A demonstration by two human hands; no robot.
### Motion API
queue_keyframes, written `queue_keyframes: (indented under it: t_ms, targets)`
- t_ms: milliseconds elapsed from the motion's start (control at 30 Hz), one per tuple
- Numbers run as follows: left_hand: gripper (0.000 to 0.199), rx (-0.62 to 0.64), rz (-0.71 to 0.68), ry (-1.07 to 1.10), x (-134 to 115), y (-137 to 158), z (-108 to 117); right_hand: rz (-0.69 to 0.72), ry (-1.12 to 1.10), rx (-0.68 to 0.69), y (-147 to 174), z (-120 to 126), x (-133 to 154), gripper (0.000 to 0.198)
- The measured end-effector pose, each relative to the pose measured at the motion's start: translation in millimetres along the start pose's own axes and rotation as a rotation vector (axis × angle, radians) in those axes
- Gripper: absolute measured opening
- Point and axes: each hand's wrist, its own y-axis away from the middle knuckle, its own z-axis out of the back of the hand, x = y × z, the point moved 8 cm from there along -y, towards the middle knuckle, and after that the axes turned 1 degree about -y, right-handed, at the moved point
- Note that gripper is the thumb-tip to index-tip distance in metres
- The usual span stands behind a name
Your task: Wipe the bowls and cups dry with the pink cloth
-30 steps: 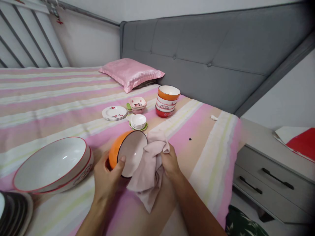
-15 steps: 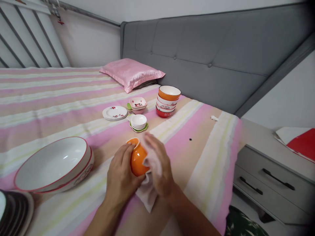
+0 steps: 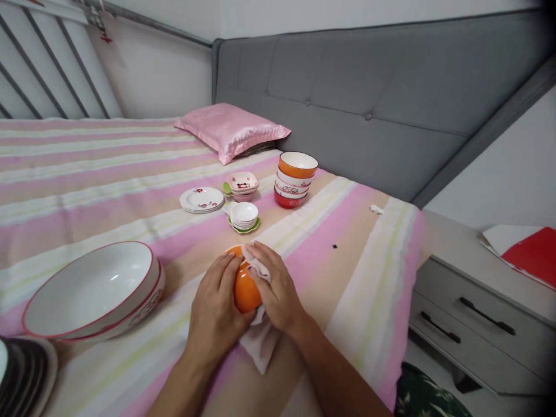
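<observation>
Big striped bed (image 3: 321,289) here, grey headboard (image 3: 347,87) along its far edge, nightstand (image 3: 478,341) just off its right edge. My left hand (image 3: 217,307) is half-curled round the orange bowl (image 3: 247,291), well in from that edge; my right hand (image 3: 278,289) is cupped, holding pink cloth (image 3: 262,344) against it.

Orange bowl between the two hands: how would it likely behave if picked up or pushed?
The orange bowl looks glossy, so it may be slippery in bare fingers. Its smooth, shiny surface suggests glazed ceramic, probably stiff and apt to chip if knocked. Its rounded outer wall could let it roll if pushed while on its side.
</observation>
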Motion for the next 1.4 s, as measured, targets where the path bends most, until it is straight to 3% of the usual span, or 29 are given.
queue_keyframes:
  t_ms: [233,333,400,500,600,767,967,1067,1167,1267,1333,1400]
  targets:
    - [0.074,0.056,-0.038,-0.006,-0.7,0.9,-5.6,-0.217,-0.332,-0.083,-6.3,-0.8,-35.8,0.047]
    - [0.077,0.076,-0.006,0.008,2.7,3.5,-8.2,-0.261,-0.377,-0.1,-5.1,-1.9,-42.0,0.047]
    - [0.091,0.11,0.059,0.03,9.4,6.5,-12.6,-0.349,-0.348,-0.145,-1.8,1.0,-52.4,0.047]
    - [0.123,0.196,0.176,0.128,21.6,12.5,-23.2,-0.593,-0.341,-0.324,9.5,13.5,-78.8,0.052]
    - [0.129,0.221,0.288,0.24,33.0,16.7,-29.4,-0.761,-0.575,-0.583,20.6,25.7,-96.0,0.044]
    - [0.123,0.275,0.441,0.283,46.2,20.9,-35.9,-0.697,-1.007,-0.899,19.9,45.5,-84.6,0.022]
    - [0.12,0.307,0.447,0.259,46.3,20.7,-34.5,-0.573,-0.851,-1.225,36.5,104.2,-78.8,0.02]
    - [0.115,0.296,0.409,0.254,44.4,19.8,-33.4,-0.598,-0.704,-1.314,46.6,127.2,-88.9,0.027]
    - [0.11,0.276,0.333,0.228,39.5,17.3,-31.2,-0.646,-0.595,-1.302,48.4,133.1,-95.4,0.04]
    - [0.106,0.249,0.259,0.192,32.9,14.1,-27.6,-0.702,-0.469,-1.195,44.5,119.4,-89.5,0.054]
    - [0.104,0.243,0.226,0.176,28.2,12.0,-25.9,-0.657,-0.375,-0.958,31.0,99.0,-75.9,0.056]
    - [0.102,0.252,0.203,0.17,23.8,10.4,-25.3,-0.43,-0.323,-0.574,8.6,67.1,-48.4,0.049]
